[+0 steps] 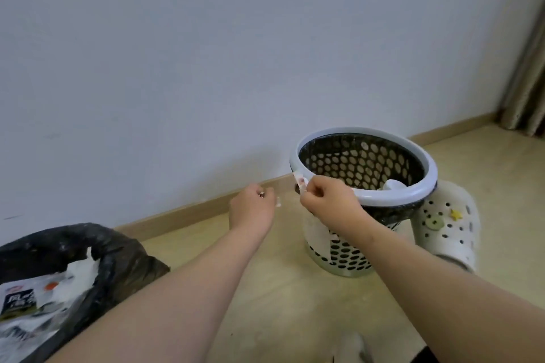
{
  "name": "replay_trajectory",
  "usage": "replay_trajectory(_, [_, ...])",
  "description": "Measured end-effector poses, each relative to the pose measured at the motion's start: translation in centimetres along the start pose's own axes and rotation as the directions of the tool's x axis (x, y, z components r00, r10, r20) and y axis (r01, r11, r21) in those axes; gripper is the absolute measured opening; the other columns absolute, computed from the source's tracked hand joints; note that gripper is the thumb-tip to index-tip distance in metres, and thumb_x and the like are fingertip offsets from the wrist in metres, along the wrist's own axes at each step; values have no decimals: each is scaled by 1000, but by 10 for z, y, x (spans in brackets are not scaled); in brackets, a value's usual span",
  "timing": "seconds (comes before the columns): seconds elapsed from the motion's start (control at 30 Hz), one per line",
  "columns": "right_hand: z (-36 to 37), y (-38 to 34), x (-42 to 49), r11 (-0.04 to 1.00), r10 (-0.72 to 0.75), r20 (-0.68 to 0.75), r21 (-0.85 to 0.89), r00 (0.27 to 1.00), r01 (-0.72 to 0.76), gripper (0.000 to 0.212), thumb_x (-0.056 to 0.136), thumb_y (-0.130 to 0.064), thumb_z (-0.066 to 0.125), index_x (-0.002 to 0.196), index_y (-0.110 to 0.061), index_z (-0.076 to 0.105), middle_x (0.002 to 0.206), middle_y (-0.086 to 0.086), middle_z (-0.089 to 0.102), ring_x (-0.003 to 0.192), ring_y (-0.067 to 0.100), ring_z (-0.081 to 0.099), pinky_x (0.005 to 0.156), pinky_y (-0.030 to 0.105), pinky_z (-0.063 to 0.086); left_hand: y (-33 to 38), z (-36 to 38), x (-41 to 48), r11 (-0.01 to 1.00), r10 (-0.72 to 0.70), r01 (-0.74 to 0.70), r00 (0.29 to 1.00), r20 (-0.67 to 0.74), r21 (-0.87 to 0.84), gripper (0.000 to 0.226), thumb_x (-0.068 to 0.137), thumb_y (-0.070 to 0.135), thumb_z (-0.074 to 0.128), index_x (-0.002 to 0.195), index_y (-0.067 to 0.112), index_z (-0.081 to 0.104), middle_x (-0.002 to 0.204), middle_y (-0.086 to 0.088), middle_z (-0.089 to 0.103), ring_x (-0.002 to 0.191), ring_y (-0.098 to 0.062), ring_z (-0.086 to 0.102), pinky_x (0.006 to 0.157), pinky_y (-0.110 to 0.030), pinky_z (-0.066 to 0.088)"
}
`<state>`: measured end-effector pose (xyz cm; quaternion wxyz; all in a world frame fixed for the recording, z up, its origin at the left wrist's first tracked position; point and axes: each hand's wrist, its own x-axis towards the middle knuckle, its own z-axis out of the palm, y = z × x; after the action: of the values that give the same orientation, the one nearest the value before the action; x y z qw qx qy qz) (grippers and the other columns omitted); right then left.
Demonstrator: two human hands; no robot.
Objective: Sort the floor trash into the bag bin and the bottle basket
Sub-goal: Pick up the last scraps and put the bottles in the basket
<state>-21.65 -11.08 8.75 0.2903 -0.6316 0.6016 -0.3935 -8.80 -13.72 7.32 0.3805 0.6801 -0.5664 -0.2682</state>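
A white perforated basket [424, 165] with a dark liner stands by the wall, a pale bottle [393, 185] lying inside it. My right hand [330, 200] is at the basket's near rim and pinches a small white wrapper strip with red marks [300, 181]. My left hand [252, 209] hovers just left of it, fingers curled, with a tiny white scrap [277, 201] at its fingertips. A bin lined with a black bag [118, 247] sits at the lower left, filled with white paper and packaging [44, 303].
A white clog with a star charm [445, 224] stands right behind the basket. The baseboard [191, 209] runs along the wall. A curtain [528, 91] hangs at the far right. Wooden floor [283, 289] lies between bin and basket.
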Motion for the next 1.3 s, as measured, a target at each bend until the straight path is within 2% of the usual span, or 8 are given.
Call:
replay_trajectory(0.13, [-43,0,18,997,11,-187,83,982,5,29,91,-17,51,63,-13,42,57,-1,39,54,11,35,59,24,36,54,13,13,979,28,-30,1000,-14,-200,26,92,25,46,67,16,45,68,-1,48,66,-24,44,61,-28,37])
replay_trajectory(0.27, [-67,18,28,966,149,-309,246,939,-73,27,93,-22,50,67,-15,46,62,0,44,60,11,41,64,23,43,92,38,24,969,166,-162,986,10,-186,22,94,30,45,83,13,53,71,4,49,69,-20,46,61,-28,38])
replay_trajectory(0.37, [-78,26,38,996,53,-391,81,919,-23,23,89,-20,51,68,-13,46,64,1,47,61,11,43,61,22,41,105,63,36,965,259,-254,962,83,-64,22,96,31,42,86,14,51,73,6,48,67,-13,45,55,-23,34])
replay_trajectory(0.47, [-85,37,48,996,-9,-358,-82,934,-21,25,86,-19,54,64,-14,43,57,-2,43,56,12,39,58,26,39,104,89,49,921,331,-358,928,170,156,22,98,32,39,86,16,48,76,5,48,79,-18,46,66,-28,35])
replay_trajectory(0.63, [-83,52,59,886,81,-153,-442,985,-141,30,86,-22,55,59,-18,41,58,-2,46,55,14,43,56,27,39,101,106,57,829,305,-355,935,181,432,30,101,30,31,109,12,53,101,-4,57,83,-17,45,70,-31,36])
replay_trajectory(0.83, [-86,57,69,913,133,-219,-353,967,-205,26,87,-19,55,63,-16,46,57,-2,46,53,12,42,55,24,40,103,110,61,768,236,-350,933,270,536,35,101,30,28,115,13,56,89,-1,52,78,-15,46,64,-28,34])
replay_trajectory(0.97, [-88,59,72,928,124,-258,-313,958,-204,18,92,-20,50,75,-15,52,63,-2,51,56,11,46,56,21,41,105,111,61,781,202,-334,935,293,528,29,97,25,33,105,16,60,73,2,51,62,-11,44,51,-24,24])
replay_trajectory(1.3, [-89,60,69,932,89,-311,-309,946,-190,20,97,-18,39,99,-14,58,75,-4,56,64,9,51,59,18,42,106,107,57,786,185,-344,924,335,514,30,93,13,39,114,19,60,104,-2,63,83,-16,51,69,-28,38])
